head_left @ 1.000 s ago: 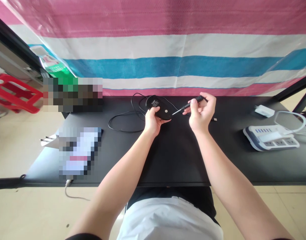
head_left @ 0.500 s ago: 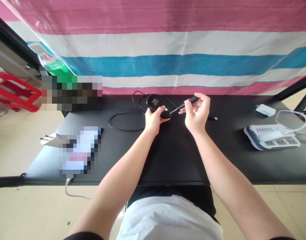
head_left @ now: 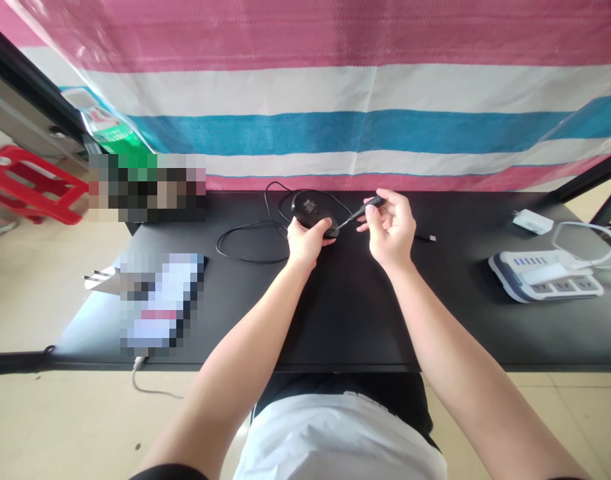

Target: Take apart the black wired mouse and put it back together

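A black computer mouse point(head_left: 306, 207) is tipped with its labelled underside toward me above the dark table. My left hand point(head_left: 306, 241) is closed around its near end, thumb on the underside. My right hand point(head_left: 392, 227) pinches a screwdriver point(head_left: 362, 209) by its black handle. The screwdriver's thin metal shaft slants down to the left, and its tip meets the mouse's underside near my left thumb. Whether the tip sits in a screw is too small to tell. The mouse's black cable point(head_left: 224, 231) loops behind and to the left, and its USB plug point(head_left: 432, 238) lies right of my right hand.
On the right lie a white power strip point(head_left: 550, 277) and a white adapter point(head_left: 533, 221). A blurred phone point(head_left: 168, 293) with a charging cable lies at left. Behind the table hangs a striped sheet point(head_left: 305, 133). A red stool point(head_left: 35, 183) stands beyond the left side.
The mouse has tilted slightly under my left hand. My right hand has shifted a little left and down, and the screwdriver tip has moved slightly left on the mouse's underside.
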### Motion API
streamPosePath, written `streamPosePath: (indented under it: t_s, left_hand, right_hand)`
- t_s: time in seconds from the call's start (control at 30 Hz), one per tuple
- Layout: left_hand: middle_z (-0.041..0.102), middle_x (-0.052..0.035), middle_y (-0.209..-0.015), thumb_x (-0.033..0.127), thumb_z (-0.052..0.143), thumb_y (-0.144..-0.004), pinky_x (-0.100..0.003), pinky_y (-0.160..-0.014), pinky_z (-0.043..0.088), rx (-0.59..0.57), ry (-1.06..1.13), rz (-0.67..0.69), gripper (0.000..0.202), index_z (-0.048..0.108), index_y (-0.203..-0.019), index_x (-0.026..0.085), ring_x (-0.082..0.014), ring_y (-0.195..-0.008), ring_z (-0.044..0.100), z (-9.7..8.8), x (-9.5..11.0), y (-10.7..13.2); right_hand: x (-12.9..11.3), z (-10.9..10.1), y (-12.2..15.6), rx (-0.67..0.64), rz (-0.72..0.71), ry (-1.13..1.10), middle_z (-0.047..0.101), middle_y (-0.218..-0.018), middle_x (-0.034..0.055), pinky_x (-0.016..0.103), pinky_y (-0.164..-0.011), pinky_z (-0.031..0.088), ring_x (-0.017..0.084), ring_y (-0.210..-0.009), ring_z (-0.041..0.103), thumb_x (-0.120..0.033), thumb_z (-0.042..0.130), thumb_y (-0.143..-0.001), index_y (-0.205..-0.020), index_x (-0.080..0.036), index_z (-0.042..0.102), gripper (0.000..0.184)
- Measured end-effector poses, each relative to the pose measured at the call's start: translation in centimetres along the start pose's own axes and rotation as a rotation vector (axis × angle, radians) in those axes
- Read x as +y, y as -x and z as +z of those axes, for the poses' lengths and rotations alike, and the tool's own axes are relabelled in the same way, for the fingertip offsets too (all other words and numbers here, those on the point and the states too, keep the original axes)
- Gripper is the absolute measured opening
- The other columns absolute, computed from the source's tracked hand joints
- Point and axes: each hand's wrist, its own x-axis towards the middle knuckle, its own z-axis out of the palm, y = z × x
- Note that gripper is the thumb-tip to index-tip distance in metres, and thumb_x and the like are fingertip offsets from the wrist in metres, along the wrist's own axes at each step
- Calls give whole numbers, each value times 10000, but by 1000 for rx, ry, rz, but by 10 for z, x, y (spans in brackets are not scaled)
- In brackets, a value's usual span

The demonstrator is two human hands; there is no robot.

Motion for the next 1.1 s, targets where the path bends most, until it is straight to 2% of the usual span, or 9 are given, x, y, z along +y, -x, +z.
streamPosePath:
  t_s: [0.17,0.27,0.37,0.53,0.63,0.8,0.93,1.1]
  left_hand:
    - [662,-30,-823,206,757,-636,-350,-576,653,110,-118,11,286,572,-850,161,-173,-664,696,-4,1,-5]
    - [661,-27,-826,211,754,-631,-346,-575,657,135,-200,41,283,594,-860,166,-177,-671,703,-7,0,-7]
    - [667,-25,-824,222,750,-632,-323,-550,651,155,-299,73,275,614,-866,176,-182,-676,708,-8,1,-7]
    - [673,-18,-812,237,741,-629,-293,-518,634,176,-382,117,277,618,-871,182,-181,-661,703,-9,3,-6]
    - [671,-10,-795,259,725,-647,-299,-509,623,166,-443,173,266,612,-878,192,-180,-637,694,-11,0,-6]
    - [691,-5,-818,304,724,-674,-337,-651,641,176,-562,272,283,626,-925,216,-197,-736,711,-15,-7,-11]
    - [703,5,-820,328,725,-694,-362,-752,638,186,-593,322,295,644,-958,220,-188,-752,708,-17,-8,-13]
    - [717,-2,-833,333,730,-713,-382,-794,632,207,-593,352,364,661,-1052,221,-202,-786,721,-17,-6,-11]
  right_hand:
    - [-4,-6,-2,-67,58,-20,712,-940,46,267,-544,611,161,-701,720,-463,589,-928,-1117,-231,590,299]
    - [-3,-11,-4,-131,88,50,704,-866,33,279,-568,593,164,-690,703,-491,611,-905,-1090,-232,614,318]
    - [-4,-16,-8,-236,107,141,715,-877,48,308,-628,591,169,-684,693,-493,593,-903,-1073,-218,631,325]
    - [-12,-22,-15,-381,164,246,723,-811,48,318,-672,561,173,-638,675,-385,602,-866,-908,-200,636,193]
    - [-18,-23,-17,-433,202,298,716,-760,43,309,-663,528,163,-593,644,-332,595,-851,-872,-192,648,151]
    - [-23,-22,-16,-465,257,333,677,-662,32,288,-606,468,150,-532,595,-378,582,-858,-862,-181,660,212]
    - [-28,-21,-16,-500,354,346,628,-573,12,282,-586,441,143,-480,567,-432,564,-883,-814,-184,639,268]
    - [-31,-19,-20,-548,380,429,539,-463,4,290,-596,401,132,-455,508,-468,502,-922,-578,-209,530,431]
